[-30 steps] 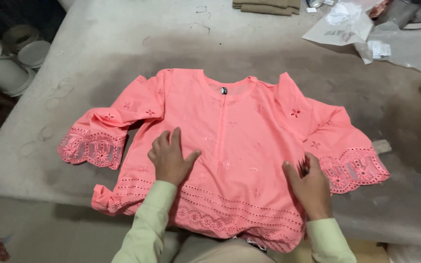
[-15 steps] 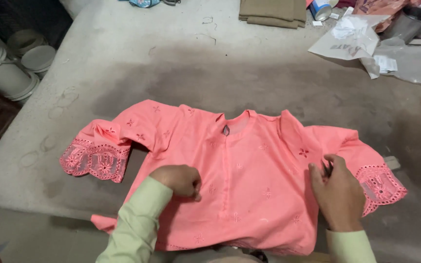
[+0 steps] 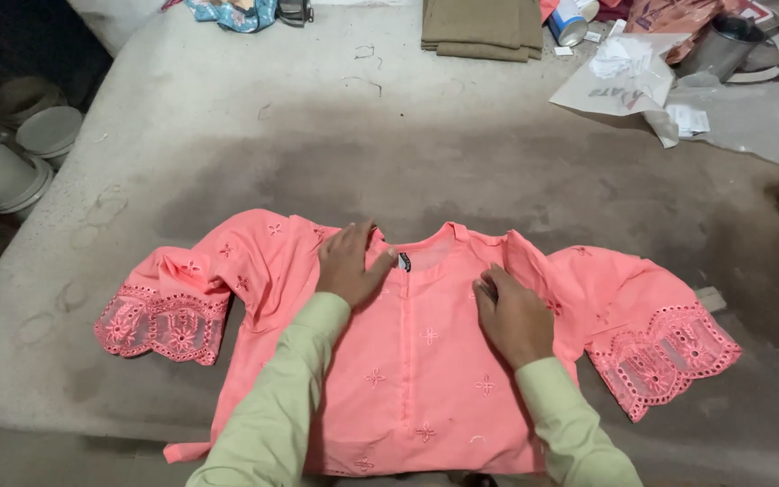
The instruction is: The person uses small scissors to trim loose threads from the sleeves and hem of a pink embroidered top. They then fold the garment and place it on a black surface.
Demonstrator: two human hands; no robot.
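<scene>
Item: 1 coral embroidered top [image 3: 426, 361], spread face-up on a grey padded table [image 3: 227, 135].
Head view: left hand [image 3: 351, 263] lies flat and open at the collar, right hand [image 3: 513, 316] open, fingers slightly curled, on the chest. Smoothing judged best with palms flat, strokes outward toward the 2 sleeves.

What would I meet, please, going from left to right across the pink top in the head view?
Lace cuff of one sleeve → left hand, flat on the chest → small dark tag at the neckline → right hand, also flat on the cloth → lace cuff of the other sleeve.
</scene>
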